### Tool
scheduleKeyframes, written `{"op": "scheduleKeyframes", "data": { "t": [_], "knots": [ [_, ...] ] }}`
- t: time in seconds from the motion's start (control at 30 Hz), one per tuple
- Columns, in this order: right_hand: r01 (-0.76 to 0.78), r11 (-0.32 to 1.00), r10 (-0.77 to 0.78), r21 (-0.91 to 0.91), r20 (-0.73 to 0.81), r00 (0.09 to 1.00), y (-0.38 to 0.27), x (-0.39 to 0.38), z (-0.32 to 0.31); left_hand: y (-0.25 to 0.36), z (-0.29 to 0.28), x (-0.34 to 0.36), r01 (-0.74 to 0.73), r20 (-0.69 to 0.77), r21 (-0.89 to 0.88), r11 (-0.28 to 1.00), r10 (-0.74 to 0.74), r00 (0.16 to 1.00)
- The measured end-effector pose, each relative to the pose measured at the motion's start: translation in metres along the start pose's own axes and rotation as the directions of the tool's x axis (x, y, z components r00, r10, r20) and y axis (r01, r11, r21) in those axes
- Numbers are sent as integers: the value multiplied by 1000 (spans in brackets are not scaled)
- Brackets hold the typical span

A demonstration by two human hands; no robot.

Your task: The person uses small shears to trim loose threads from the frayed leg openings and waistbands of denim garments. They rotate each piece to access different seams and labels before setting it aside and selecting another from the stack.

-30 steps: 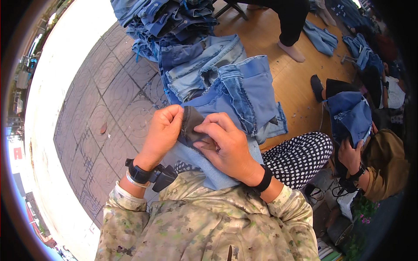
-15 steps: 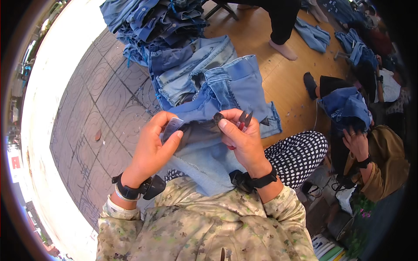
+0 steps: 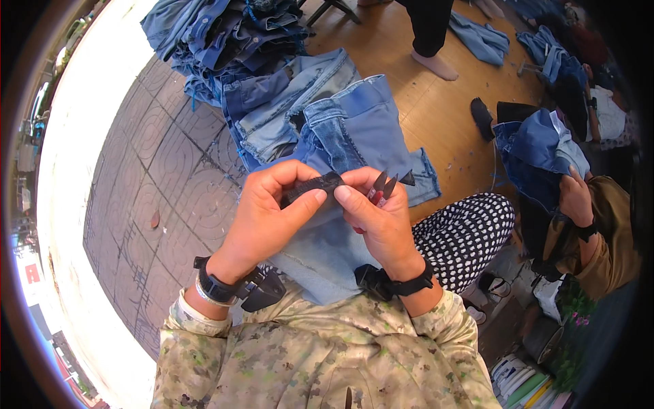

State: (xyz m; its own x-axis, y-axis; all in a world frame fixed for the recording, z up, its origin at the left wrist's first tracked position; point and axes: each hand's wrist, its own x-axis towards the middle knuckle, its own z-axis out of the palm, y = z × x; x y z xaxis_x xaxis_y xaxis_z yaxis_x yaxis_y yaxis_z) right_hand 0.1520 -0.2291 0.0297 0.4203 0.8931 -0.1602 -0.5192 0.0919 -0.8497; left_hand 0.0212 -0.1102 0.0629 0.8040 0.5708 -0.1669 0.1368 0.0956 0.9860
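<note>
Light-blue denim jeans [image 3: 327, 249] lie across my lap, with their blue inner side turned up toward the far side. My left hand [image 3: 262, 208] is closed, pinching a dark strip of cloth [image 3: 313, 187] on the garment between thumb and fingers. At the strip's right end, the thumb and forefinger of my right hand [image 3: 378, 211] pinch it too, so the hands nearly meet. Tucked in the right hand's curled fingers are thread snips [image 3: 383, 187] with red grips, their dark blades pointing away from me. How the strip joins the jeans is hidden by my fingers.
More jeans [image 3: 293, 112] are spread just ahead, beside a tall denim pile [image 3: 225, 41] at the far left. At right, a person in brown [image 3: 603, 232] handles blue jeans [image 3: 528, 163]. Grey paving [image 3: 157, 191] lies left; a wood-coloured floor [image 3: 436, 109] lies beyond.
My left hand has moved right and slightly up, close to the right hand; a white label visible beside it before is now hidden. The neighbour's jeans have been lifted and shifted.
</note>
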Motion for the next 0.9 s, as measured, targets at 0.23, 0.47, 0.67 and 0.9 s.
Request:
{"op": "scheduleKeyframes", "data": {
  "t": [0.23, 0.47, 0.67, 0.9],
  "knots": [
    [199, 955, -219, -220, -71, 973, 3, 3, -2, -2, 4, -1, 54, -108, -44, 998, -59, 992],
    [487, 583, -535, -650, 143, 832, -2, 9, 2, -2, 8, -4, 50, -94, 119, 992, -39, 995],
    [153, 967, -190, -202, -177, 966, -9, 8, -17, -4, 8, -7, -13, -104, 78, 997, 21, 994],
    [175, 844, -165, -506, 66, 984, 2, -3, 1, -5, 13, -9, -64, -160, -13, 998, 61, 985]
  ]
}}
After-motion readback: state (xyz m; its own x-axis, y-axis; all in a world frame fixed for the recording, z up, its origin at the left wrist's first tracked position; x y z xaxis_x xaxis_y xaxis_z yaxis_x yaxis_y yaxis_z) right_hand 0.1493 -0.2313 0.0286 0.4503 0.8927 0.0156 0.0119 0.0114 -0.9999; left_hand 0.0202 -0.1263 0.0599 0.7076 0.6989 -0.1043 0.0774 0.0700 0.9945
